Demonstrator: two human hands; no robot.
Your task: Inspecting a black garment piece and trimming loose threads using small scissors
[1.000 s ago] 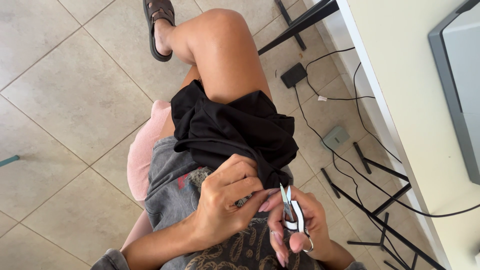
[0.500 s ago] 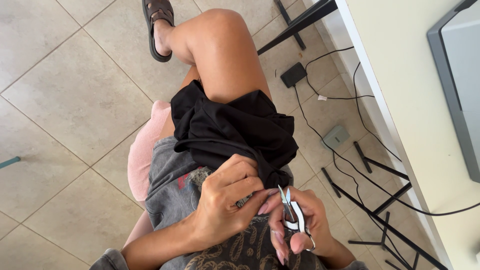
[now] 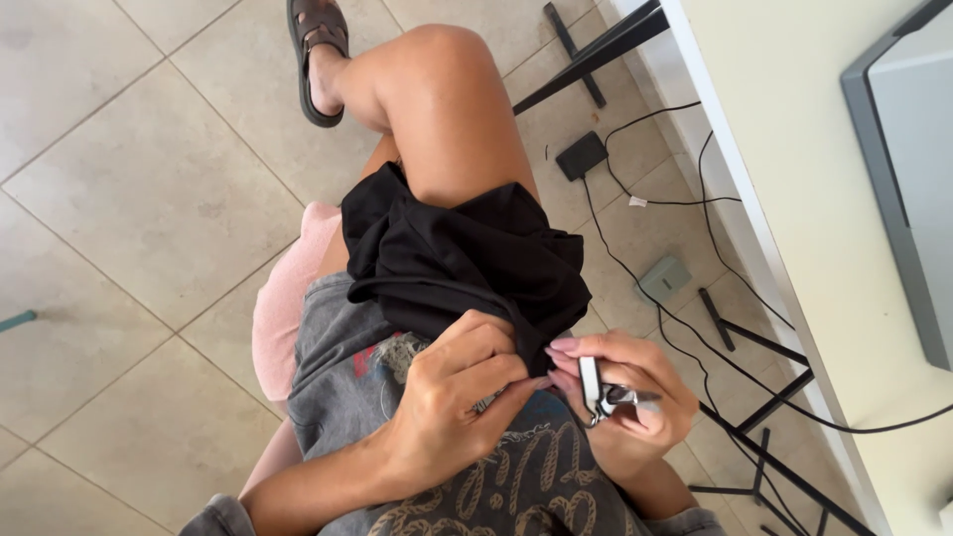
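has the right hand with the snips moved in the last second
No. The right hand with the snips sits at the same spot beside the black cloth, level with the grey box on the floor.

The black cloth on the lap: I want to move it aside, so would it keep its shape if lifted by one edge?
Probably not. The black cloth drapes in folds over the thigh, so it looks floppy and light. The left hand pinches its edge, which bunches easily; lifted there, the rest would likely hang and slide.

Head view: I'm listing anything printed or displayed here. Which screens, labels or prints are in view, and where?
Screen: on pale desk, right edge; grey frame, pale blank panel.
Printed grey garment: on lap, beneath left hand; tan lettering, red patch.
No packages or signs.
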